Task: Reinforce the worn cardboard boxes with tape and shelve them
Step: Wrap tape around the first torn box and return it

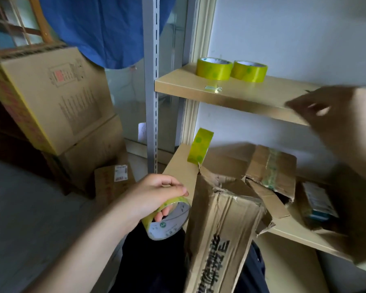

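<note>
1. While our left hand [156,191] grips the tape roll [167,218] beside the worn box [222,225], its flaps gape; contents hidden.
2. Our right hand [330,115] blurs near the shelf [230,92]; grip unclear.

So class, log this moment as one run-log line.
left hand: holds tape roll | right hand: blurred, raised | box: torn, tape strip stuck

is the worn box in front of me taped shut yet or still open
Still open. The worn box has its top flaps splayed and torn, and the yellow tape strip sticks to only one flap, its end standing free.
</note>
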### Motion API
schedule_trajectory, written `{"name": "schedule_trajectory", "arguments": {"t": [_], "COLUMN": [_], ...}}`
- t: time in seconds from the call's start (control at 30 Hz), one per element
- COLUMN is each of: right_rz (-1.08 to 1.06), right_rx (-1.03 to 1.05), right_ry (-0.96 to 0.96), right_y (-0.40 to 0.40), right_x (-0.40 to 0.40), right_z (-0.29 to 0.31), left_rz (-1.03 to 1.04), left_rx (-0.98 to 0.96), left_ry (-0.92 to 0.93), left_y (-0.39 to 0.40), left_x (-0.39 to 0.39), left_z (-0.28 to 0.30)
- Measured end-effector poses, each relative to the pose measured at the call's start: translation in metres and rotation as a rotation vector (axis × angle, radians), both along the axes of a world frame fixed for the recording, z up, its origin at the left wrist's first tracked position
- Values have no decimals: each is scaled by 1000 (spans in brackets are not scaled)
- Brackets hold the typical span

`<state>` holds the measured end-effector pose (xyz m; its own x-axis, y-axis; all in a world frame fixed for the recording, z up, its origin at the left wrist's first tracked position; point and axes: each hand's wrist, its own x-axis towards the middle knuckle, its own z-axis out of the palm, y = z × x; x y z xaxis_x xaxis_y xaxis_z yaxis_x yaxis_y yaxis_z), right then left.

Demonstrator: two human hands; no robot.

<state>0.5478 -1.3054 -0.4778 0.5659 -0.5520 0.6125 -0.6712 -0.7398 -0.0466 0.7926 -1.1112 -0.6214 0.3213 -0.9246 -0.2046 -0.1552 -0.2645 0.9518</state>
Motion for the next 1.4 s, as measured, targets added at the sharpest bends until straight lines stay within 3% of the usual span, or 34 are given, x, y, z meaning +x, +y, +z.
{"name": "schedule_trajectory", "arguments": {"t": [0.1, 0.13, 0.27, 0.37, 0.47, 0.53, 0.63, 0.73, 0.87, 0.93, 1.03, 1.13, 1.27, 1.33, 1.4], "right_rz": [588, 676, 747, 830, 535, 301, 150, 155, 336, 402, 316, 469, 724, 781, 725], "right_rx": [151, 223, 336, 604, 751, 1091, 1707, 1981, 1970, 1919, 1764, 1621, 1529, 1584, 1547], "right_ry": [196, 238, 173, 79, -242, -414, -644, -831, -1154, -1324, -1180, -1123, -1184, -1193, -976], "right_y": [73, 84, 81, 73, 47, 38, 50, 81, 118, 129, 127, 143, 187, 195, 187], "right_x": [33, 40, 41, 34, 23, 22, 28, 34, 33, 33, 29, 22, 8, 2, -4], "right_z": [-60, -76, -116, -103, -92, -98, -133, -149, -155, -151, -142, -148, -197, -215, -222], "left_rz": [23, 28, 21, 19, -19, -29, -4, 51, -220, -242, -269, -465, -479, -428, -427], "left_rx": [4, 5, 8, -5, -24, -43, -78, -114, -217, -284, -397, -571, -495, -340, -174], "left_ry": [43, 44, 34, 72, 94, 133, 235, 341, 478, 566, 769, 1087, 1023, 779, 572], "left_y": [-5, -6, -6, -4, -7, -8, -8, 0, 24, 34, 49, 60, 83, 97, 103], "left_x": [-4, -5, -6, -7, -5, -3, -7, 0, 4, -8, -22, -35, -44, -40, -28], "left_z": [-9, -11, -16, -18, -20, -23, -24, -26, -27, -31, -43, -45, -63, -72, -72]}}
